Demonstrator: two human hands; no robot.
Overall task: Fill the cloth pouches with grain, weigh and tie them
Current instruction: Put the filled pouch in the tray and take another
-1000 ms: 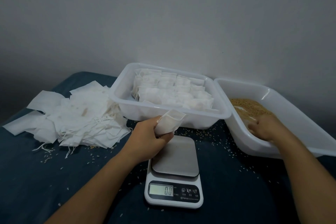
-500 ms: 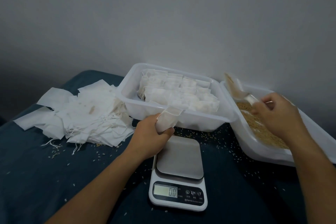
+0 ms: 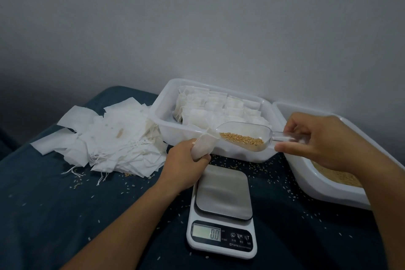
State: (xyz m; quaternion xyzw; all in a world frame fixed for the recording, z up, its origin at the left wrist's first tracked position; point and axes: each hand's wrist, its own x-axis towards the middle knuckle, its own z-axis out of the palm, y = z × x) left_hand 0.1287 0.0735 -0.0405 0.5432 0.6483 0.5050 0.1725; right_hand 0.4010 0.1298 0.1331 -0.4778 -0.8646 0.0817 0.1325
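White cloth pouch (image 3: 205, 146) sits gripped in the left hand (image 3: 186, 165) fingers' curl; right hand (image 3: 324, 140) pinches a clear plastic scoop (image 3: 245, 138) of grain at its mouth.

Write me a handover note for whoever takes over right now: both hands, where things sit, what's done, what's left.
Left hand grips an open white cloth pouch above the white digital kitchen scale, which reads 0.0.
Right hand holds a clear plastic scoop of golden grain at the pouch mouth.
Filled pouches stand in the white plastic tub; empty white pouches lie heaped to its left; the grain tray is on the right.
Done: grain scooped.
Left: pour, weigh, tie, then the remaining pouches.
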